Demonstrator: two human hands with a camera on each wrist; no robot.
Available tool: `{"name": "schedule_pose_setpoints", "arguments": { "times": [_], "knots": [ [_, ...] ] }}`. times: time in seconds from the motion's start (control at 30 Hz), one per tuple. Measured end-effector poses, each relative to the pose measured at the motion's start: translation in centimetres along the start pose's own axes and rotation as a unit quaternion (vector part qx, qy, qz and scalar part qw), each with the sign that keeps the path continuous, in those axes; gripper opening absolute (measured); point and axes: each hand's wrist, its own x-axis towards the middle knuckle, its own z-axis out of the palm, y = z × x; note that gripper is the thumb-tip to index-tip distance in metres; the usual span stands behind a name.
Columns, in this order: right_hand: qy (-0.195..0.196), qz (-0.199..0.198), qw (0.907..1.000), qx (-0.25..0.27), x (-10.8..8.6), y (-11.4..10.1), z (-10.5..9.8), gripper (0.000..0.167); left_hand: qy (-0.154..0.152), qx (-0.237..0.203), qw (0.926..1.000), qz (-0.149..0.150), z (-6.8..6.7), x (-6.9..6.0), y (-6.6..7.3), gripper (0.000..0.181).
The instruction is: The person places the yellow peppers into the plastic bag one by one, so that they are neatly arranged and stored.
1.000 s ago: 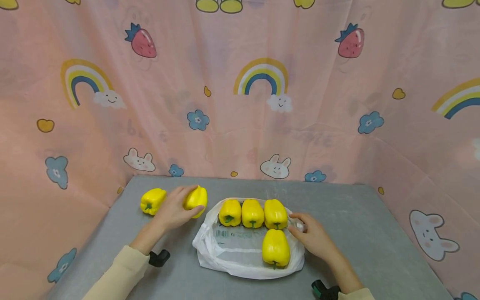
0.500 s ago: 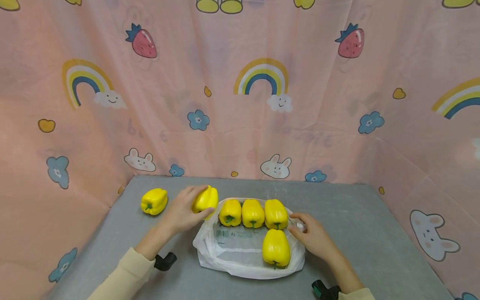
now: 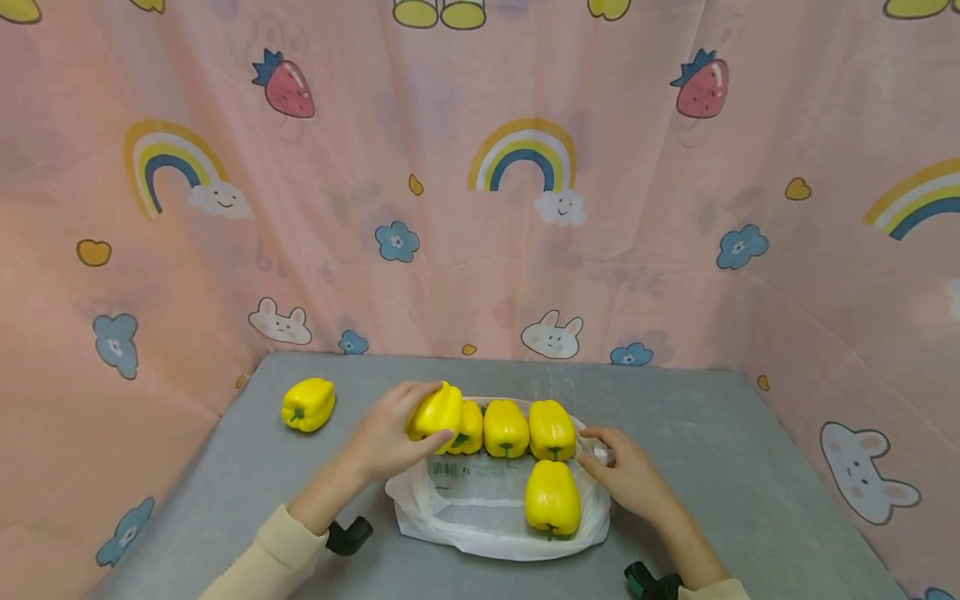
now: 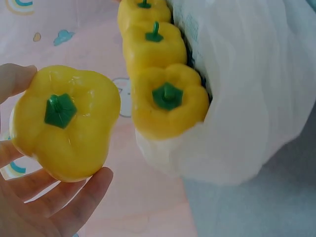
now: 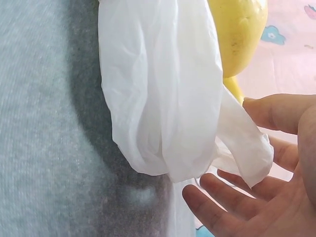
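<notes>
The held yellow pepper [image 3: 439, 408] is raised at the left end of the white plastic bag [image 3: 442, 535] on the grey table [image 3: 712, 442], and a gap between it and the back row of peppers [image 3: 506, 428] is shown by the left wrist view. It is gripped by the left hand [image 3: 386, 433], half open around its girth, thumb and fingers on opposite sides, with the green stem [image 4: 60, 111] left uncovered. For a clean placement, a light grip seems enough on so smooth a skin, and the thin left rim is best cleared before any lowering, lest the plastic be dragged inward. Room for it appears to be offered by the bare bag floor left of the front pepper [image 3: 552, 498]; knocks to the row are best avoided. At the right rim, a loose fold [image 5: 247, 148] is framed by the loosely spread fingers of the right hand [image 3: 626, 475]; whether it is pinched cannot be told, but steadying there would help. Near the table's far left corner, one loose pepper [image 3: 308, 405] is left lying outside the bag.
</notes>
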Motion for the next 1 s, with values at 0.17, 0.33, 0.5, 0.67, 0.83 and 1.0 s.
{"name": "schedule_pose_setpoints", "arguments": {
  "times": [0.17,0.33,0.5,0.67,0.83,1.0],
  "knots": [
    [0.000,0.000,1.0000,0.002,0.0,0.0,0.0,0.045,-0.012,-0.011,0.9999,-0.002,0.9,-0.2,0.6,0.063],
    [0.000,0.003,1.0000,0.000,0.0,0.0,-0.1,0.046,-0.027,-0.022,0.9994,-0.002,1.7,-0.5,1.0,0.064],
    [-0.002,0.006,1.0000,0.000,-0.1,0.0,-0.1,0.047,-0.043,-0.034,0.9985,-0.002,2.5,-0.8,1.5,0.066],
    [-0.002,0.003,1.0000,0.002,-0.1,0.0,-0.1,0.046,-0.059,-0.046,0.9972,-0.001,3.3,-1.1,1.7,0.068],
    [-0.002,0.004,1.0000,0.001,-0.1,0.1,-0.2,0.046,-0.080,-0.057,0.9951,-0.015,4.3,-1.4,1.9,0.068],
    [-0.003,0.004,1.0000,-0.001,0.0,0.1,-0.1,0.046,-0.095,-0.052,0.9940,-0.016,5.3,-1.8,2.1,0.069]
  ]
}}
